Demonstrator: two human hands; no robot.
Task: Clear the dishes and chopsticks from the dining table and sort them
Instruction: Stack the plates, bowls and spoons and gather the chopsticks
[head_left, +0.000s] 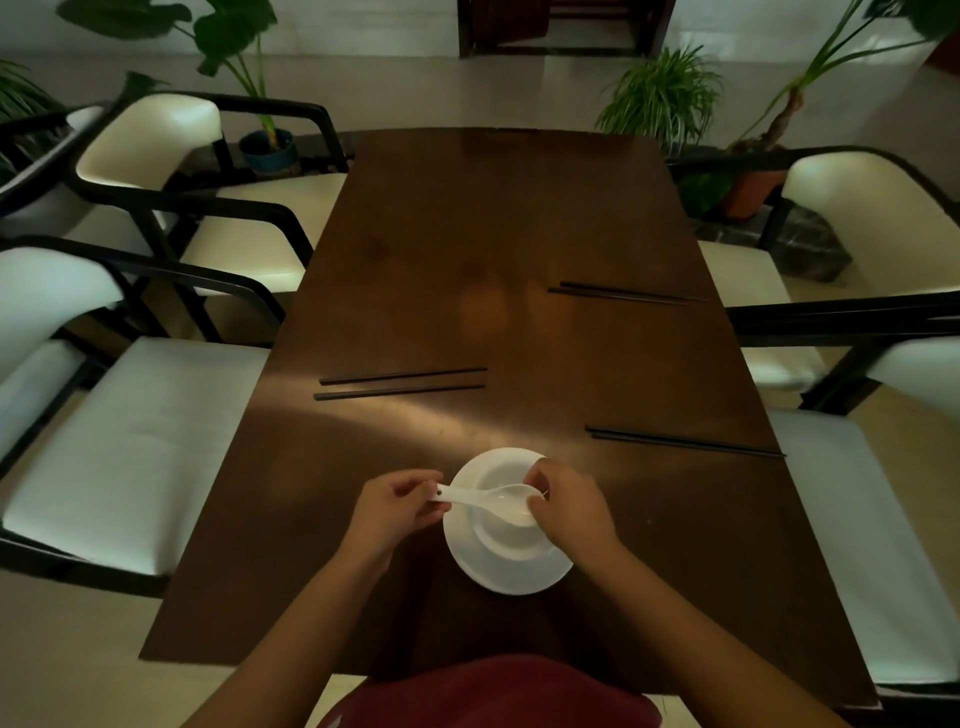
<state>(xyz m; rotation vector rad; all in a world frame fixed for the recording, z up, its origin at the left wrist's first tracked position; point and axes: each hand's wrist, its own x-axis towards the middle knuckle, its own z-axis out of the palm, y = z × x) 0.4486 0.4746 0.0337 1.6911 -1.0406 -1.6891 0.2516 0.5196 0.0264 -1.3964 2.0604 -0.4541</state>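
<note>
A white bowl (506, 540) sits on a white plate (498, 577) near the front of the dark wooden table (467, 249). A white ceramic spoon (483, 500) lies across the bowl. My left hand (397, 506) pinches the spoon's handle end. My right hand (563, 506) grips the spoon's scoop end over the bowl. Three pairs of black chopsticks lie on the table: one pair (402, 383) at mid-left, one pair (626, 294) at far right, one pair (685, 441) at near right.
White-cushioned chairs with black frames stand on both sides: two at left (135, 447), two at right (857, 545). Potted plants (665, 98) stand on the floor beyond the table's far end.
</note>
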